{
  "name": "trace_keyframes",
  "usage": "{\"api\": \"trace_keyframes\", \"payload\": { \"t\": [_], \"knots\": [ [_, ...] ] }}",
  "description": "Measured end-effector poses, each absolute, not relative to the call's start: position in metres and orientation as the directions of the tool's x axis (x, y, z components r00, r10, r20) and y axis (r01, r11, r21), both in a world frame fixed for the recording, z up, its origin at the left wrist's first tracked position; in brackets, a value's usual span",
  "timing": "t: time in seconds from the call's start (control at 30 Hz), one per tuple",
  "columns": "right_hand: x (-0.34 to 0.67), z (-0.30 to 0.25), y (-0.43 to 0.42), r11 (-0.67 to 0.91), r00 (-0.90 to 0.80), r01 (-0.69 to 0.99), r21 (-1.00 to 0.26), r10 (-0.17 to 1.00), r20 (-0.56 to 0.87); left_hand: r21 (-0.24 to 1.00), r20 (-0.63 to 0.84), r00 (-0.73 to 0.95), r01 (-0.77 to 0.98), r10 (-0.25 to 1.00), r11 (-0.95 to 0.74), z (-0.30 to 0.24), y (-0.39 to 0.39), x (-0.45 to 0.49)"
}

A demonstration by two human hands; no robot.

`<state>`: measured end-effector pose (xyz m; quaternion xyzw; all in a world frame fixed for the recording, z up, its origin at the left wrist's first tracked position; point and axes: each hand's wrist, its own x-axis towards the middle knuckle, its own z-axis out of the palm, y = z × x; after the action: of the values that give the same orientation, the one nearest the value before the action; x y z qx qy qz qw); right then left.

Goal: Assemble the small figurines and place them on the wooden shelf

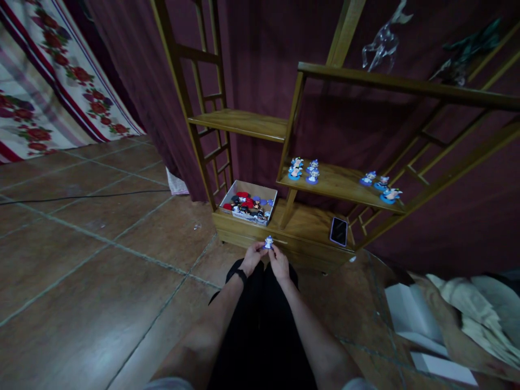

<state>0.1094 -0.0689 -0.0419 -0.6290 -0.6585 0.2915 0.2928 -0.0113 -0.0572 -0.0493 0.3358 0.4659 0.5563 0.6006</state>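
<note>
Between my left hand (253,256) and my right hand (279,264) is a small white and purple figurine (268,242). It stands upright, and the fingers of both hands are closed at its base, above my knees. Just beyond my hands, an open cardboard box (261,193) on the low shelf holds several red, black and purple figurines (247,203). On the middle shelf, several figurines (312,172) with blue or purple bases stand at the left end. More figurines (369,177) stand toward its right end.
A wooden shelf unit (244,123) rises in front of me. A phone (338,231) lies on its low board. A glass horse (382,46) stands higher up. White boxes (416,314) and pale cloth (475,309) lie at the right. A black cable (85,196) crosses the tiled floor.
</note>
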Motion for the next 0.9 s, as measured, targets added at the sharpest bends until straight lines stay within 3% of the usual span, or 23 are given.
{"api": "trace_keyframes", "payload": {
  "t": [0.9],
  "knots": [
    [0.1114, -0.048, -0.0697, 0.054, -0.036, 0.677, -0.734, 0.999, 0.041, 0.94, -0.157, -0.079, -0.316, 0.984, 0.124, -0.048, -0.0595, -0.0101]
  ]
}}
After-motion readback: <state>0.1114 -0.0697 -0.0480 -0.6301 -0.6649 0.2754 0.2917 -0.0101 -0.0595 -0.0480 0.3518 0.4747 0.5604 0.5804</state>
